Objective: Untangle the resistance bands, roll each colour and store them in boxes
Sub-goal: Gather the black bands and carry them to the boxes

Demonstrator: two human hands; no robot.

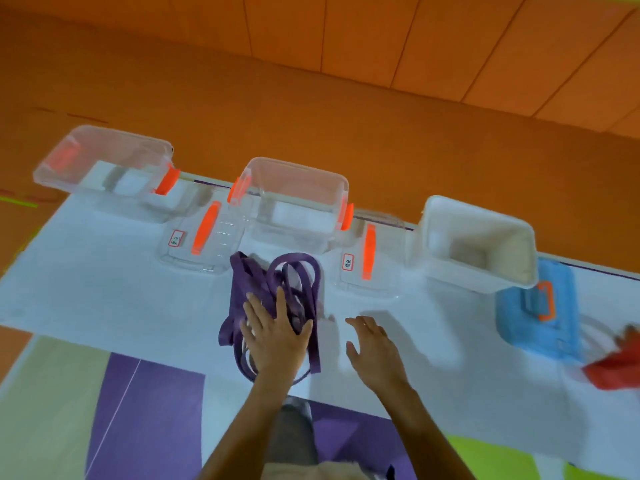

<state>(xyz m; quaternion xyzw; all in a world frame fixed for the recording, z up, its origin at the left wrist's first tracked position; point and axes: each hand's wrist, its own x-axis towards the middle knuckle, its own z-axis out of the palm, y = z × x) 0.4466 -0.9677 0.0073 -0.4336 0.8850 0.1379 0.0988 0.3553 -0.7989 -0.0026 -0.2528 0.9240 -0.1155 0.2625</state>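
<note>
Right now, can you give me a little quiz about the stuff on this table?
1. True or false: the left hand rests on the purple bands.
2. Which of the three boxes is white? A left, B middle, C right.
3. What colour is the lid just to the right of the white box?
Key: 1 true; 2 C; 3 blue.

A gym or activity room was suggested by the orange sports floor (311, 116), the orange panelled wall (398, 32), and the purple mat (149, 410) and green mat (491, 459) laid down
</note>
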